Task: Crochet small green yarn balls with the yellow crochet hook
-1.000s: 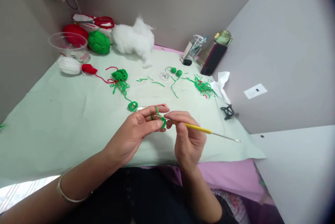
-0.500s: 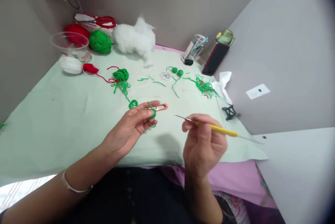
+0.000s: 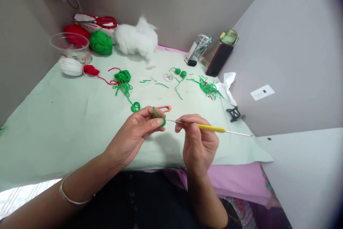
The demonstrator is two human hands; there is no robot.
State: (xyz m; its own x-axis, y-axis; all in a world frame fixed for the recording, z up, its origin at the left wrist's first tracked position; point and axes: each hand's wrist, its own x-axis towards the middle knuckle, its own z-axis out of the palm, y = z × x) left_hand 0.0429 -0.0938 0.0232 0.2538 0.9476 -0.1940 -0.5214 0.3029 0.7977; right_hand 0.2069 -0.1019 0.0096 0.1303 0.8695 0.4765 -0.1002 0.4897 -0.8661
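Observation:
Between the thumb and fingers of my left hand [image 3: 138,129] is a small green crochet piece [image 3: 163,122], with green yarn looped over the index finger. My right hand [image 3: 200,143] grips a crochet hook [image 3: 209,127] by its yellow handle, and its thin metal tip meets the edge of the green piece. Whether the tip is inside a stitch I cannot tell. Just behind my left fingertips lies an orange-red thread snipper [image 3: 167,108], partly hidden by the hand. A coil of green yarn [image 3: 135,106] rests beside the left hand, its strand leading back to a tangled green bundle [image 3: 122,76].
Two small green crochet balls [image 3: 183,74] and a clear disc [image 3: 168,77] lie mid-table. Yarn scraps [image 3: 209,88] are heaped to the right, near a phone [image 3: 219,60] leaning on a bottle. White stuffing [image 3: 136,39], green yarn [image 3: 101,42] and a plastic tub [image 3: 69,48] stand at the back.
My right hand has moved left, bringing the hook's tip from apart to the green piece. My left hand has shifted slightly right with that piece, and the snipper's visible part is smaller.

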